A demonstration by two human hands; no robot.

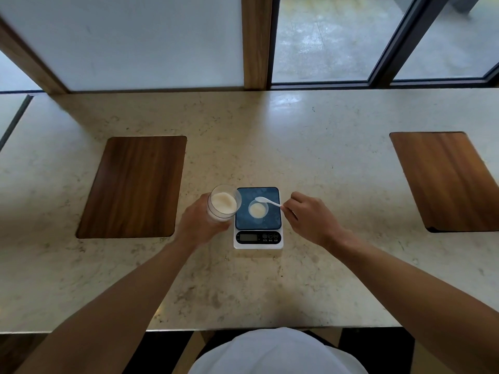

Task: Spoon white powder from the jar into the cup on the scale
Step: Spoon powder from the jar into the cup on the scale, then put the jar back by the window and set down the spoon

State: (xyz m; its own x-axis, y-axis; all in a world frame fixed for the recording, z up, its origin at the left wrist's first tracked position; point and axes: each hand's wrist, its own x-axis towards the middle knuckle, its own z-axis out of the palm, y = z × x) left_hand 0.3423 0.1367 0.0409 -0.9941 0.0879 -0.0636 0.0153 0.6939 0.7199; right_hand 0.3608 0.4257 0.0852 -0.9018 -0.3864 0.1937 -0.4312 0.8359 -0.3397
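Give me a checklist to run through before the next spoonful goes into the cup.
1. Cup sits on the scale platform: ok.
2. Left hand grips the jar, open top up: ok.
3. Right hand holds the spoon by its handle: ok.
4. Spoon bowl is over the cup rim: ok.
5. Scale reading: cannot tell, display too small.
6. Powder on the spoon: cannot tell.

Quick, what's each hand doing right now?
Left hand: closed around the jar of white powder.
Right hand: pinching the white spoon over the cup on the scale.
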